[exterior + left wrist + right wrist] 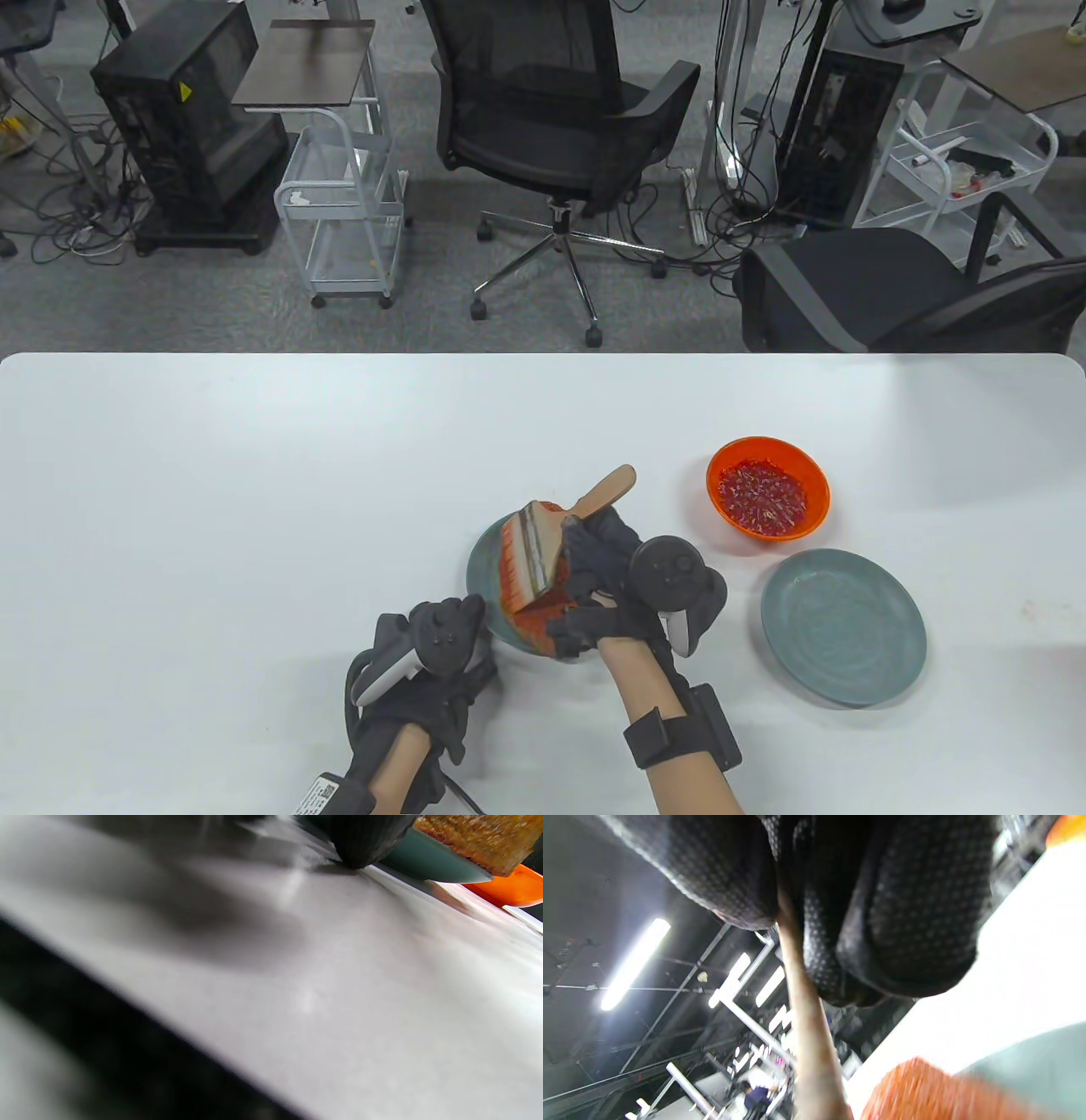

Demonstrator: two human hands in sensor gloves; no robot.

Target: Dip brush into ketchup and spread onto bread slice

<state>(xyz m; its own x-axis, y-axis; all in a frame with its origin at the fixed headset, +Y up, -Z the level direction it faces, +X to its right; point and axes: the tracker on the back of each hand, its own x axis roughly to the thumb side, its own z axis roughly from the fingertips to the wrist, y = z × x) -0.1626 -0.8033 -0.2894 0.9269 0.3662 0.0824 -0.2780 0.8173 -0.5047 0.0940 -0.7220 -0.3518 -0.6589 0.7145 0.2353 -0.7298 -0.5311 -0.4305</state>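
1. An office floor with two black swivel chairs [551, 127], wire carts and a dark computer tower [182, 119] lies beyond the far edge of a white counter [212, 475].
2. Toward the near edge of the counter, a little right of its middle, sits a teal plate [484, 577] carrying the bread slice [547, 624], whose top is coated red-orange.
3. The right hand [607, 586] is over this plate, its fingers [594, 531] wrapped round the wooden handle of the brush [543, 552]. The handle points toward the far right corner, and the wide bristle end, stained orange-red, lies against the bread.
4. In the right wrist view the gloved fingers [908, 921] are closed round the pale handle [806, 1035], with blurred orange bristles below it.
5. The left hand [433, 671] rests on the counter at the near-left rim of the same plate. In the left wrist view a gloved fingertip [365, 840] touches the counter right beside the plate rim [428, 861], with the crust of the bread [475, 836] above. Whether the fingers press on the plate cannot be told, and how far the hand is opened is hidden by the tracker.
6. An orange bowl [768, 497] with the ketchup [761, 497], red and speckled, stands toward the right side of the counter, just beyond the brush handle's tip.
7. A second teal plate [842, 626] lies near the bowl, closer to the near edge, with nothing on it.
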